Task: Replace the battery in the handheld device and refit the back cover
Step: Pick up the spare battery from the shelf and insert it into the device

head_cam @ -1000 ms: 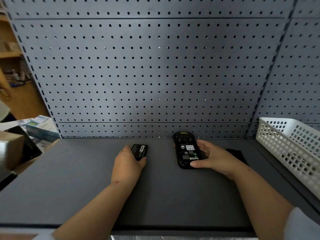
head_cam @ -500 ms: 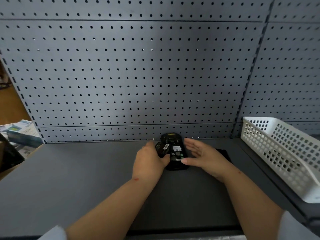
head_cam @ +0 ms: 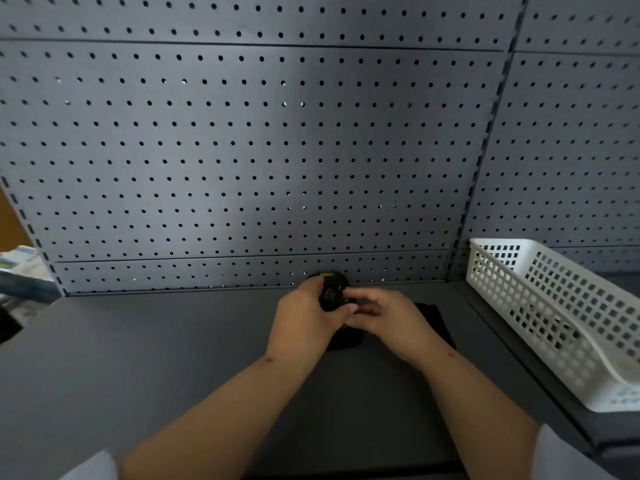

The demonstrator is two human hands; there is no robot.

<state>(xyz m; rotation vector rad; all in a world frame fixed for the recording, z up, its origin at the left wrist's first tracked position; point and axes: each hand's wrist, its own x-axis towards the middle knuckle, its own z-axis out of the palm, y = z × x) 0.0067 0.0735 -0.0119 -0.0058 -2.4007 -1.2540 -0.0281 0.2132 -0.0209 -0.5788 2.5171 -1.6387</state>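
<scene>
The black handheld device [head_cam: 333,289] lies face down on the grey shelf [head_cam: 156,341], close to the pegboard wall. My left hand [head_cam: 304,320] covers its left side and presses the black battery down onto its back; the battery is mostly hidden under the fingers. My right hand [head_cam: 388,320] grips the device's right edge, fingers curled over it. The flat black back cover [head_cam: 436,320] lies on the shelf just right of my right hand, partly hidden by it.
A white perforated plastic basket [head_cam: 554,306] stands on the right side of the shelf. The grey pegboard wall [head_cam: 242,150] rises directly behind the device. Boxes [head_cam: 20,268] sit beyond the shelf's left end.
My left hand carried the battery from the shelf to the right onto the device's back. My right hand closed in on the device's right edge. The camera shifted right.
</scene>
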